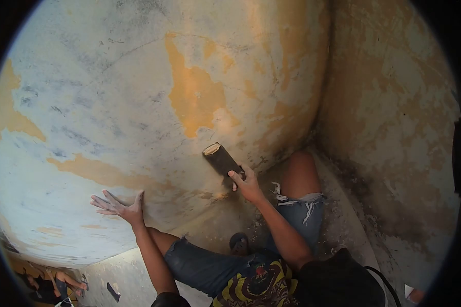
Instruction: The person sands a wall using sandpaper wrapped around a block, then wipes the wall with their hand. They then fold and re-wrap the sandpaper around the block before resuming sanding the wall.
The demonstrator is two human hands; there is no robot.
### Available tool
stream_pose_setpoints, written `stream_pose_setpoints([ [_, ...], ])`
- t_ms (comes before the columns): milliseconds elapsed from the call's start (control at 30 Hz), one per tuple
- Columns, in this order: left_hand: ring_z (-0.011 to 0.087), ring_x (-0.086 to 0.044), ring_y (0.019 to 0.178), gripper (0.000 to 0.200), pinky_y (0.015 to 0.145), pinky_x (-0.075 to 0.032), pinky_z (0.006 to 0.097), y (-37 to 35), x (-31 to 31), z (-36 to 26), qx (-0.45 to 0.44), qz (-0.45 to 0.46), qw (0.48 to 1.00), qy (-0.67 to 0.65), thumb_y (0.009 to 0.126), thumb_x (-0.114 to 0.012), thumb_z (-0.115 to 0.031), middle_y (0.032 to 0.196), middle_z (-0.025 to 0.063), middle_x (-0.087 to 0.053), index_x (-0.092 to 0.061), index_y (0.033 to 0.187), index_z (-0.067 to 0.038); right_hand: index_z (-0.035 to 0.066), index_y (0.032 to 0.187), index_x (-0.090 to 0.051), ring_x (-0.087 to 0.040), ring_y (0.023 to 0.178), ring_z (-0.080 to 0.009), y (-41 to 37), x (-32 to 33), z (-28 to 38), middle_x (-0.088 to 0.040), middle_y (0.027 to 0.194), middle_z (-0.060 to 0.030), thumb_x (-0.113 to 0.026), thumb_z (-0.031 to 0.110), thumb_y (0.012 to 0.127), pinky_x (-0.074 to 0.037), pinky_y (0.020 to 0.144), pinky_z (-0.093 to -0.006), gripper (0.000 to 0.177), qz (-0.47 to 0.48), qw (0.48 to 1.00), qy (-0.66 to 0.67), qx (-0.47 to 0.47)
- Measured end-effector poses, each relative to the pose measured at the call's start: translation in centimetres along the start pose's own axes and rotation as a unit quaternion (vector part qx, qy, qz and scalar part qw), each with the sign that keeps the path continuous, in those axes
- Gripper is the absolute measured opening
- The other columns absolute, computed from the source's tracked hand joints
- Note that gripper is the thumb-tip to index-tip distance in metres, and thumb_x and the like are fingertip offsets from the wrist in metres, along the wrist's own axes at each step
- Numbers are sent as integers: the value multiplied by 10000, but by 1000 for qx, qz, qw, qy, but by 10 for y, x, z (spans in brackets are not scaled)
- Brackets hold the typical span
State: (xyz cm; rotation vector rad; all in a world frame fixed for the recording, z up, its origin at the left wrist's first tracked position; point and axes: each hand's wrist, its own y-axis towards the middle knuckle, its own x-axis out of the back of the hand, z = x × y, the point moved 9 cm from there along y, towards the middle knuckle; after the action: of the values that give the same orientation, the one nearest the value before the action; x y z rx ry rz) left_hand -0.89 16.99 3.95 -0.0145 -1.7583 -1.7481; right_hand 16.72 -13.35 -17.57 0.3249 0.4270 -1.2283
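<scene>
My right hand (247, 185) grips a sanding block (222, 159), which looks like a pale core wrapped in dark sandpaper. The thumb lies along its near end, while the far end points up and left over the wall. My left hand (122, 206) is open, fingers spread, at the lower part of the same wall (118, 107). That wall is whitish with grey smudges and bare orange-yellow patches (197, 94), one of them just above the block. Whether the block presses on the wall, I cannot tell.
A second stained wall (394, 102) meets the first in a corner on the right. My bent legs and a foot (238, 243) are on the dusty floor (338, 225). A small dark piece (113, 291) lies at lower left, where another person (48, 284) sits farther off.
</scene>
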Motion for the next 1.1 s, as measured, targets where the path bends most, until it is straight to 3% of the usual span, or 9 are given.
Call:
stream_pose_setpoints([
  [100, 440, -52, 1508, 1170, 1170, -49, 648, 4, 25, -10, -28, -30, 999, -11, 718, -735, -688, 1634, 231, -79, -152, 1583, -157, 14, 1264, -585, -514, 555, -43, 0, -22, 3, -580, 707, 17, -701, 200, 929, -421, 525, -226, 400, 97, 995, -25, -11],
  [167, 441, -109, 1496, 1036, 1165, -152, 643, 6, 67, -51, -196, -189, 956, -107, 807, -662, -665, 1614, 262, -97, -171, 1567, -161, 26, 1259, -601, -520, 563, -41, -1, -40, 18, -588, 713, 18, -713, 200, 917, -423, 533, -227, 399, 166, 985, -40, -26],
  [233, 458, -256, 1445, 923, 1137, -266, 632, -10, 59, -67, -160, -172, 875, -423, 850, -595, -661, 1536, 305, -273, -250, 1538, -152, 14, 1223, -636, -559, 625, -58, -16, -63, 17, -626, 791, 8, -736, 205, 894, -471, 617, -222, 394, 286, 951, -111, -44],
  [333, 465, -454, 1324, 842, 1093, -355, 601, -40, 34, -120, -203, 93, 815, -534, 821, -656, -596, 1320, 272, -559, -401, 1471, -125, -2, 1192, -625, -545, 599, -50, -30, -74, -16, -617, 763, 16, -710, 265, 919, -483, 595, -229, 391, 339, 929, -83, -120],
  [400, 448, -461, 1323, 827, 1076, -389, 567, -38, 10, -142, -220, 268, 844, -409, 708, -792, -453, 1351, 194, -562, -503, 1408, -122, -18, 1145, -622, -528, 567, -43, -32, -79, -26, -613, 768, 15, -683, 302, 940, -486, 571, -229, 385, 359, 919, -48, -156],
  [567, 335, -550, 1211, 642, 990, -476, 436, -67, -17, -135, -207, 302, 845, -389, 696, -804, -124, 1264, 92, -616, -618, 1309, -167, -22, 1052, -643, -559, 557, -58, -19, -53, -32, -620, 746, -13, -638, 324, 949, -497, 535, -212, 362, 366, 903, -56, -219],
  [900, 312, -634, 948, 310, 812, -509, 416, -76, -29, -116, -127, 321, 805, -482, 749, -773, -104, 961, 92, -710, -744, 1058, -102, -25, 1201, -589, -676, 641, -140, -28, -35, -22, -684, 826, -115, -477, 622, 963, -562, 508, -247, 698, 347, 896, -82, -264],
  [967, 341, -661, 880, 289, 773, -516, 399, -104, -57, -111, -47, 523, 717, -459, 742, -791, -156, 896, 132, -720, -754, 1024, -100, 2, 1309, -524, -695, 692, -171, -30, -38, -24, -683, 971, -151, -400, 710, 944, -574, 523, -249, 806, 322, 890, -87, -309],
  [1100, 361, -675, 839, 289, 779, -518, 400, -146, -69, -106, -97, 672, 628, -382, 725, -808, -202, 851, 153, -717, -760, 988, -93, 26, 1365, -491, -704, 750, -200, -51, -44, -43, -656, 1108, -178, -528, 656, 922, -595, 556, -277, 771, 394, 824, -124, -388],
])
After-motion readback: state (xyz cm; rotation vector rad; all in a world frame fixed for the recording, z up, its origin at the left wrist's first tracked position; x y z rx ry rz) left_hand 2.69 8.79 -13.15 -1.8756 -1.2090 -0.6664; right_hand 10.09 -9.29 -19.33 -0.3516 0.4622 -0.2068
